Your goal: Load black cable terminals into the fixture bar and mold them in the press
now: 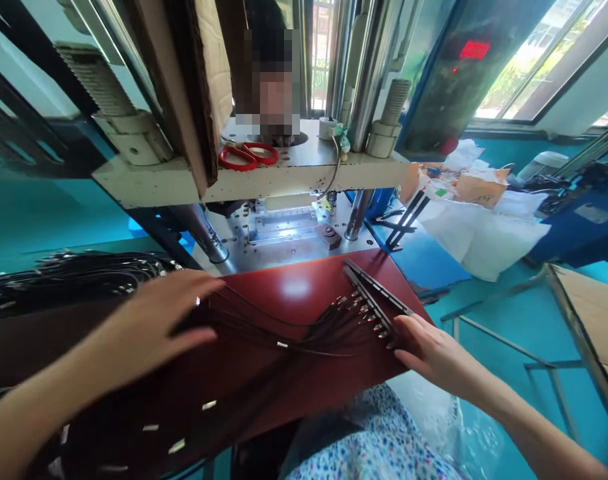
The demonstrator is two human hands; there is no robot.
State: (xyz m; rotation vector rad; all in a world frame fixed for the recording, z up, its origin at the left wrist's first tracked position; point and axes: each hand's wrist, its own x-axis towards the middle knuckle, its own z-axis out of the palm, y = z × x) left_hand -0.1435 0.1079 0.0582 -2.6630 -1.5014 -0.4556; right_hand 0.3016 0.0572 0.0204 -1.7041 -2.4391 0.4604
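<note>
My left hand hovers over the left part of the reddish-brown table, its thumb and fingers apart. Below and beside it lie thin black cables with small silvery connector ends. They run rightward to a dark slotted bar, where several metal connector ends sit in a row. My right hand grips the near right end of this bar between thumb and fingers. A second, slimmer dark strip lies at an angle along the bar, meeting it at the far end. My right fingertips are partly hidden behind it.
A press with a lit metal mould stands behind the table. Red-handled scissors lie on its upper plate. A bundle of black cables is at left. Black bars rest on a blue surface at right. Another person is behind the press.
</note>
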